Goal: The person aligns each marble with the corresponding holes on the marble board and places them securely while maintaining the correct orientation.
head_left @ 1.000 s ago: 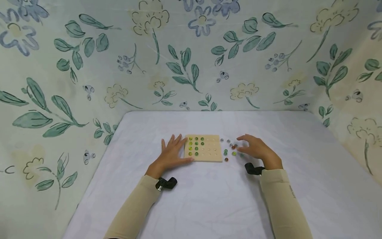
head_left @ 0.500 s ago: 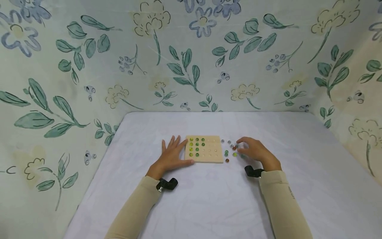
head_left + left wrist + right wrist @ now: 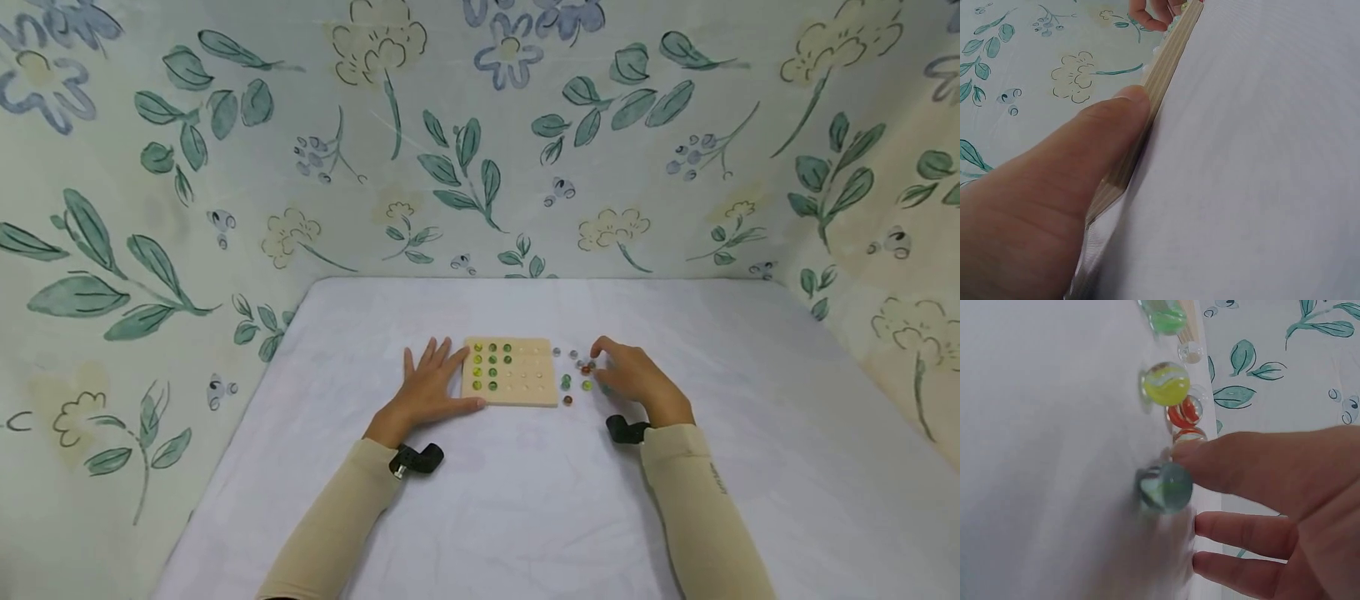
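Observation:
My left hand (image 3: 426,393) lies with spread fingers at the left side of a pale wooden board (image 3: 532,398); its thumb (image 3: 1119,119) rests along the near edge. Yellow marbles (image 3: 477,360) fill the board's left column, with green marbles (image 3: 492,372) beside them. My right hand (image 3: 637,379) hovers over loose marbles right of the board, thumb and index apart. In the right wrist view, its thumb tip is right at a red-streaked marble (image 3: 1189,434). A clear greenish marble (image 3: 1167,487) sits just below the thumb, and a yellow marble (image 3: 1167,384) above it.
Loose clear marbles (image 3: 573,355), a green one (image 3: 566,382) and a brown one (image 3: 567,401) lie near the board's right edge. A white cloth (image 3: 510,500) covers the table. Floral fabric (image 3: 450,167) stands behind.
My right hand has shifted slightly left, closer in over the loose marbles. The left hand keeps its place at the board, and the board's marbles stay the same.

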`<state>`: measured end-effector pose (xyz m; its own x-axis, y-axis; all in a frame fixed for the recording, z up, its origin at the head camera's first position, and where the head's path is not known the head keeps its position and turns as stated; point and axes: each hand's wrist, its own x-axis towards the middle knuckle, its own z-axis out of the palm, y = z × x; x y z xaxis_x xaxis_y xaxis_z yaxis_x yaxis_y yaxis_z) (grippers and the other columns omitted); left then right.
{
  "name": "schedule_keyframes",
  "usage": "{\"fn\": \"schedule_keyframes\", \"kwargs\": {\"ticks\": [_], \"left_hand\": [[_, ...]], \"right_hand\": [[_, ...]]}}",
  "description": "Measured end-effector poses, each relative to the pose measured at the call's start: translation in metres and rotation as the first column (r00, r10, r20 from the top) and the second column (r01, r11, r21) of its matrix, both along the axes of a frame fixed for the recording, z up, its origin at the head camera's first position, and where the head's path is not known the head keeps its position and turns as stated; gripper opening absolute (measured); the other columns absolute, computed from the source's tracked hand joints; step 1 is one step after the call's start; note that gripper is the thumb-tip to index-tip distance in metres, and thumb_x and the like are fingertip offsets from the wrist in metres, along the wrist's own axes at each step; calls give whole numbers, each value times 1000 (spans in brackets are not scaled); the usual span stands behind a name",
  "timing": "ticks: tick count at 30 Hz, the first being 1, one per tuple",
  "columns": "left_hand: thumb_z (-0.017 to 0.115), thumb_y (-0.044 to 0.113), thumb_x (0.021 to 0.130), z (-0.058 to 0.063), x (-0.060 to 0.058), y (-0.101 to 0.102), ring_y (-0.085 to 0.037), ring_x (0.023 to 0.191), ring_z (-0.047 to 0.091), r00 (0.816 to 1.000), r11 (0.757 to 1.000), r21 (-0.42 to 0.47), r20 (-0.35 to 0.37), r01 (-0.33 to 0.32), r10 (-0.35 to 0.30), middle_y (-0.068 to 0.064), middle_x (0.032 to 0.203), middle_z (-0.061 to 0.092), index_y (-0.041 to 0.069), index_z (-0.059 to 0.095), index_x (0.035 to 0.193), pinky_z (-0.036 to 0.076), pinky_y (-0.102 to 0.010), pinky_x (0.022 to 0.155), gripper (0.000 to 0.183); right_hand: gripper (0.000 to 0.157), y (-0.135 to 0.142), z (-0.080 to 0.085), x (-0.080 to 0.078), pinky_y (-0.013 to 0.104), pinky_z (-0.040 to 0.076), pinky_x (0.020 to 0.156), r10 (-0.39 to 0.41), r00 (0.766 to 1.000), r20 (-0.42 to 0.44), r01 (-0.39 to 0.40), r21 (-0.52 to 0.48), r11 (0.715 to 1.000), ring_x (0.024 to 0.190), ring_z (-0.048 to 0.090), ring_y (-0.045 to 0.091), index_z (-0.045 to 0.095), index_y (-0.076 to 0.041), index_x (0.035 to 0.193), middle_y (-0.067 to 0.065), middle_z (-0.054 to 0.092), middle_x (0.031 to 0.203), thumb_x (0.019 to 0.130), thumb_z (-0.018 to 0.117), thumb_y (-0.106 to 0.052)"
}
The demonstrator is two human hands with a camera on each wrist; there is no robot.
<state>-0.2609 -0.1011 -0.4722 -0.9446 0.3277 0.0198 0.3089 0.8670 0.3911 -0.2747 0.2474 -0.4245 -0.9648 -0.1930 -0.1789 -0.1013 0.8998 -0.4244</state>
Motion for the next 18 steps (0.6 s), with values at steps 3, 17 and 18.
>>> {"fn": "schedule_keyframes", "kwargs": {"ticks": [3, 17, 18], "left_hand": [[55, 83, 70, 0, -1, -1, -31, 148, -3, 1000, 1000, 7, -7, 1, -1, -9, 161, 11, 27, 26, 154, -14, -61, 110, 105], [56, 83, 70, -4, -2, -3, -32, 148, -1, 1000, 1000, 25, -22, 5, -4, -10, 161, 13, 26, 27, 154, -14, -62, 110, 105], [55, 84, 70, -5, -2, -3, -32, 148, -1, 1000, 1000, 22, -22, 9, -9, -10, 161, 13, 26, 27, 154, -14, -62, 110, 105]], "right_hand": [[29, 0, 2, 0, 45, 43, 78, 5, 1000, -11, -5, 21, 1000, 93, 48, 32, 51, -14, 120, 15, 55, 106, 94, 62, -15], [21, -16, 9, -8, 40, 43, 65, -23, 996, 86, 13, 106, 994, 94, 44, 35, 54, -18, 114, 19, 46, 108, 93, 58, -18], [21, -17, 9, -7, 39, 43, 64, -33, 995, 93, 23, 107, 994, 95, 43, 35, 54, -18, 115, 20, 45, 109, 93, 57, -18]]}}
